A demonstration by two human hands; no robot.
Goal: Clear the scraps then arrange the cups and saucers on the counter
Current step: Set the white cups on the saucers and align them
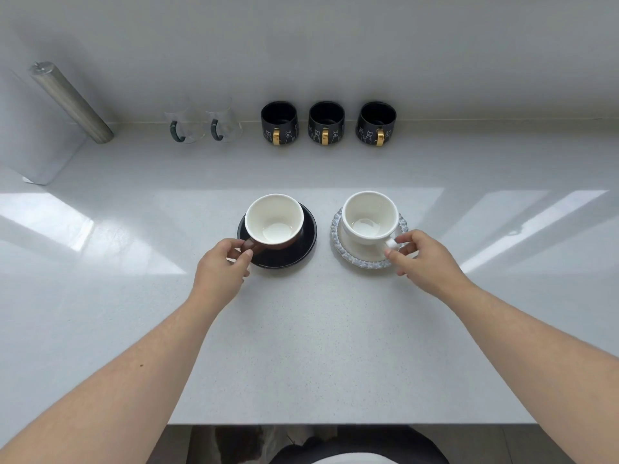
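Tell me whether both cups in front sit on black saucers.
No: the brown cup sits on a black saucer, but the white cup sits on a pale blue-rimmed saucer.

A steel cylinder (72, 102) leans against the wall (301, 45).

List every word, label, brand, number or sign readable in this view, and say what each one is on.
None: no readable text appears anywhere in this view.
The three black mugs at the back carry white line drawings of cats and gold handles, but no lettering.
The brown cup, white cup, black saucer, blue-rimmed saucer and two glass mugs show no markings.
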